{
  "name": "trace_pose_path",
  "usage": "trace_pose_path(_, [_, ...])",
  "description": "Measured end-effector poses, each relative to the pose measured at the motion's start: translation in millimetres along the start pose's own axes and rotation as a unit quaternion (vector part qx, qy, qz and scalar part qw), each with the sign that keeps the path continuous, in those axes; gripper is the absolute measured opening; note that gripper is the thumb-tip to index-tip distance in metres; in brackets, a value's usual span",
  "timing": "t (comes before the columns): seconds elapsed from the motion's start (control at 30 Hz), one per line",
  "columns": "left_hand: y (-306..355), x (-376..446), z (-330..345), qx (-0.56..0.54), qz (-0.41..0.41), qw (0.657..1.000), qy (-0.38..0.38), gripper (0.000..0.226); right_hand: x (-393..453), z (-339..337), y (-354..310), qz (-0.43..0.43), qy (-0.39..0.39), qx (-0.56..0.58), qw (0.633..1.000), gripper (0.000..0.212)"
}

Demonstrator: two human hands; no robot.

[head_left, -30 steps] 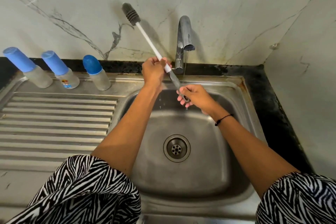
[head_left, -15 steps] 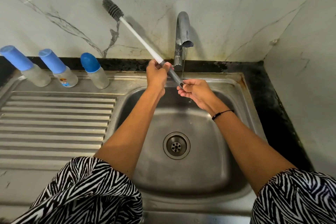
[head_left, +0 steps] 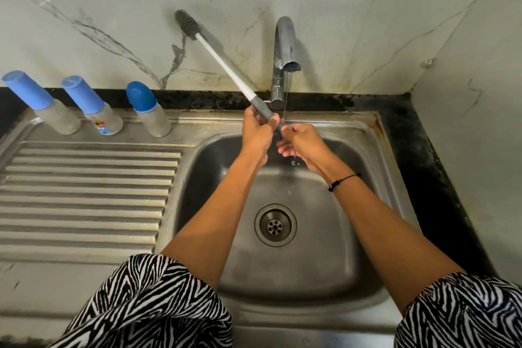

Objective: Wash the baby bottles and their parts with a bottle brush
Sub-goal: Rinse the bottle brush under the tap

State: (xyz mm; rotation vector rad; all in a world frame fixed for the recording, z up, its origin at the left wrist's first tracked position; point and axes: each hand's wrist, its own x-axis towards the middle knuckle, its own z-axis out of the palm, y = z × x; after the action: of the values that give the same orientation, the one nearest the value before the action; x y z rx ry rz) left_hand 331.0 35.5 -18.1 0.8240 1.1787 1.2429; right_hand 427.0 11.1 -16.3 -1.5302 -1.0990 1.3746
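A bottle brush with a white shaft, grey handle and dark ribbed head slants up to the left against the wall. My left hand is closed around its grey handle, over the back of the sink basin. My right hand pinches the handle's lower end, just under a thin stream from the tap. Three baby bottles with blue caps stand on the drainboard's back edge at the left: one, a second with a printed label and a third.
The ribbed steel drainboard lies left of the basin. The drain sits in the basin floor. A marble wall rises behind and on the right, with a dark stained counter strip along the basin's right side.
The brush handle has slid through my left hand, so the head sits further right and my hands are closer together. My right hand stays at the handle's end under the water.
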Motion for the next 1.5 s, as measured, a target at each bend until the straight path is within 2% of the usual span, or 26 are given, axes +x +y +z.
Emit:
trace_pose_path(0.17, [-7.0,-7.6,12.7,-0.017,-0.024,1.0,0.008,0.036,-8.8,-3.7,6.6,-0.027,0.051,-0.032,0.998,0.028])
trace_pose_path(0.4, [-23.4,-21.0,11.7,-0.076,-0.077,0.994,-0.025,0.007,-30.4,-21.6,31.8,-0.009,0.056,-0.022,0.998,0.023])
trace_pose_path(0.6, [-32.2,-32.2,13.5,-0.083,-0.114,0.989,-0.041,0.003,-40.1,-28.6,54.1,0.01,0.058,0.018,0.998,0.021])
trace_pose_path(0.87, [-19.8,-24.6,14.0,-0.062,-0.1,0.993,-0.025,0.011,-46.0,-35.3,67.7,0.045,0.063,-0.031,0.996,0.011])
trace_pose_path(1.03, [-23.8,-24.1,14.4,-0.064,-0.106,0.992,-0.017,0.009,-34.5,-24.9,52.5,0.0,0.07,-0.197,0.978,0.016])
trace_pose_path(1.13, [-24.1,-23.7,20.4,-0.087,-0.103,0.991,-0.005,0.012,-27.6,-9.6,37.1,-0.045,0.117,-0.265,0.956,0.019])
trace_pose_path(1.2, [-19.3,-21.4,22.2,-0.082,-0.096,0.992,-0.001,0.013,-26.8,-4.7,35.2,-0.061,0.14,-0.245,0.958,0.017])
trace_pose_path(1.3, [-9.1,-13.1,22.7,-0.06,-0.078,0.995,-0.01,0.016,-29.4,-5.8,42.7,-0.065,0.133,-0.195,0.97,0.012])
trace_pose_path(1.5, [8.2,-0.5,18.1,-0.102,-0.074,0.992,0.011,0.03,-40.8,-15.8,81.5,-0.003,0.093,-0.18,0.979,0.011])
